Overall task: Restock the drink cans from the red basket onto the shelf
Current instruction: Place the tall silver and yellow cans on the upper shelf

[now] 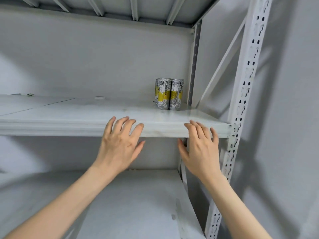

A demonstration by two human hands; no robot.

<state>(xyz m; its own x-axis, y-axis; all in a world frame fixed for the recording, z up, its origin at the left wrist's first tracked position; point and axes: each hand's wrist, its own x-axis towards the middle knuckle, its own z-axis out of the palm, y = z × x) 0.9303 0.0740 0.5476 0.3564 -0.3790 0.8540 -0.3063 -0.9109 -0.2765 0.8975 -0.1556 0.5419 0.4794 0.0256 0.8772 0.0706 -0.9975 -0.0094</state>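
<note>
Setting: pale grey steel shelf (86,118) of a bolted rack, grey wall behind.
Cans: slim silver-and-yellow drink cans (168,94) stand upright, clustered back right on it; red basket unseen.
Hands: left hand (119,144), right hand (200,149) empty, fingers spread, at its front edge.
Handling: probably rigid, slick, dentable; grip mid-body.

"CHA" on the drink cans (164,94)

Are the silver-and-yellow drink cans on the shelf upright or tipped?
Upright: the silver-and-yellow drink cans stand on their bases on the white metal shelf.
</note>
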